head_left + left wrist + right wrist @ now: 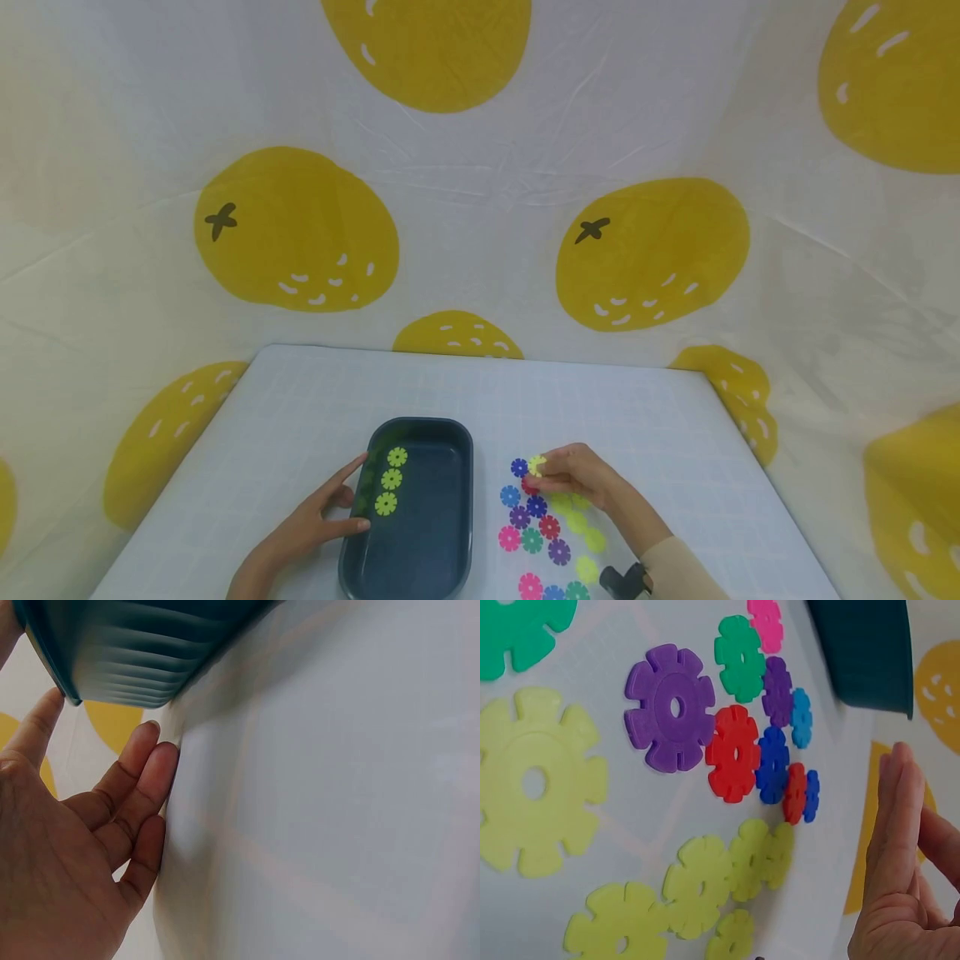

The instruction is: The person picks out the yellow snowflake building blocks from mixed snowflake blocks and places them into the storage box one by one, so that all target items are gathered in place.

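A dark teal tray (420,542) lies on the table with three yellow snowflake discs (392,479) in a column along its left side. My left hand (303,525) is at the tray's left rim, index fingertip and thumb touching it. In the left wrist view, that hand's other fingers (157,776) are loosely bent beneath the tray's ribbed side. My right hand (581,473) pinches a yellow snowflake disc (536,465) above the loose discs right of the tray. The right wrist view shows the hand (900,877) with fingers extended together; the pinched disc is hidden there.
Loose snowflake discs in blue, purple (558,552), red (549,527), pink (509,538) and green (532,540) lie right of the tray. Several yellow discs (595,540) lie beneath the right forearm. A fruit-patterned cloth (480,167) hangs behind the white table (337,375).
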Tool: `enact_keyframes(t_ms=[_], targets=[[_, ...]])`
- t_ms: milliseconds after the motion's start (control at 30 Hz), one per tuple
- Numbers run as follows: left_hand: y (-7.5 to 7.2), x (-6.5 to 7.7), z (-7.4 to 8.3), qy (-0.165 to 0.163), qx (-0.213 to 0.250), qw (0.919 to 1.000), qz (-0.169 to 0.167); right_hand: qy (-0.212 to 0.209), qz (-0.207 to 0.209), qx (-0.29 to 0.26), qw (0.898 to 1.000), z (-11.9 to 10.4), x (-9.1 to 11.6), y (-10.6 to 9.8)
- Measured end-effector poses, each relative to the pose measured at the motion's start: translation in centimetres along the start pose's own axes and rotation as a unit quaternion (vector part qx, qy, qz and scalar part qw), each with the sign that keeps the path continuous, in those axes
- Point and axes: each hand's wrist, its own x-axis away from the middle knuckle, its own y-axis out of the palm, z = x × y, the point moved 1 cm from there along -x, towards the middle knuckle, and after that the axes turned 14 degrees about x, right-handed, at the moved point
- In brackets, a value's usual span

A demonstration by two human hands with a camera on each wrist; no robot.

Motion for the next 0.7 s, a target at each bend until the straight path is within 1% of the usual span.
enact_keyframes(t_ms=[100, 200, 400, 500, 700], targets=[[0.0, 0.1, 0.0, 0.008, -0.001, 1.0, -0.005, 0.0, -0.003, -0.005, 1.0, 0.0, 0.0, 0.1], [-0.1, 0.1, 0.0, 0.013, -0.004, 0.9999, -0.009, -0.007, -0.008, 0.001, 1.0, -0.1, 0.0, 0.3], [-0.1, 0.1, 0.0, 0.01, 0.002, 0.9999, -0.006, -0.016, -0.009, 0.018, 1.0, -0.6, 0.1, 0.8], [-0.1, 0.1, 0.0, 0.009, 0.001, 1.0, -0.005, -0.022, -0.013, 0.017, 1.0, -0.8, 0.1, 1.1], [-0.1, 0.1, 0.1, 0.011, -0.004, 0.9999, -0.009, -0.027, -0.033, 0.001, 0.999, -1.2, 0.1, 1.9]])
